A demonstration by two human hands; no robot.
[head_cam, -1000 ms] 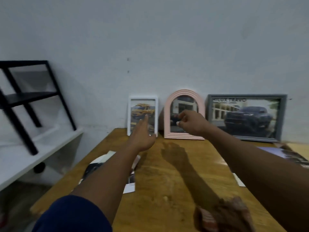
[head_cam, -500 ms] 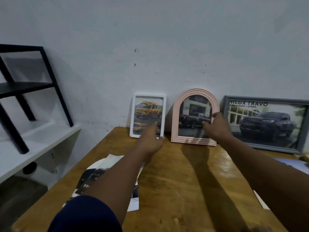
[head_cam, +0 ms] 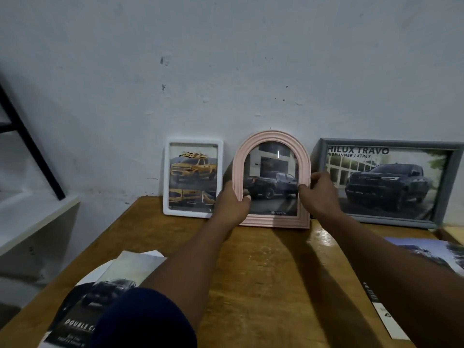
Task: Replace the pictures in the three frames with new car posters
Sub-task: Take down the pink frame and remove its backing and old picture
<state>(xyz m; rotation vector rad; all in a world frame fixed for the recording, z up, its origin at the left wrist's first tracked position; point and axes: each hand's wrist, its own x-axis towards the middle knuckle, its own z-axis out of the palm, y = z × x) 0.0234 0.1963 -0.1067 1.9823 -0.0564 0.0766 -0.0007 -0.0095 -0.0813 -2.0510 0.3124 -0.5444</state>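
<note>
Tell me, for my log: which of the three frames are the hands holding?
The middle pink arched frame: left hand and right hand grip its sides. The white rectangular frame and grey rectangular frame flank it.

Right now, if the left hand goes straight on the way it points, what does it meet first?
The pink arched frame: the left hand already grips its left edge, thumb on the front. Behind the frame stands the wall, probably close; depth is unclear.

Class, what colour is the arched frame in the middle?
Pale pink: the arched frame shows clearly in the head view.
</note>
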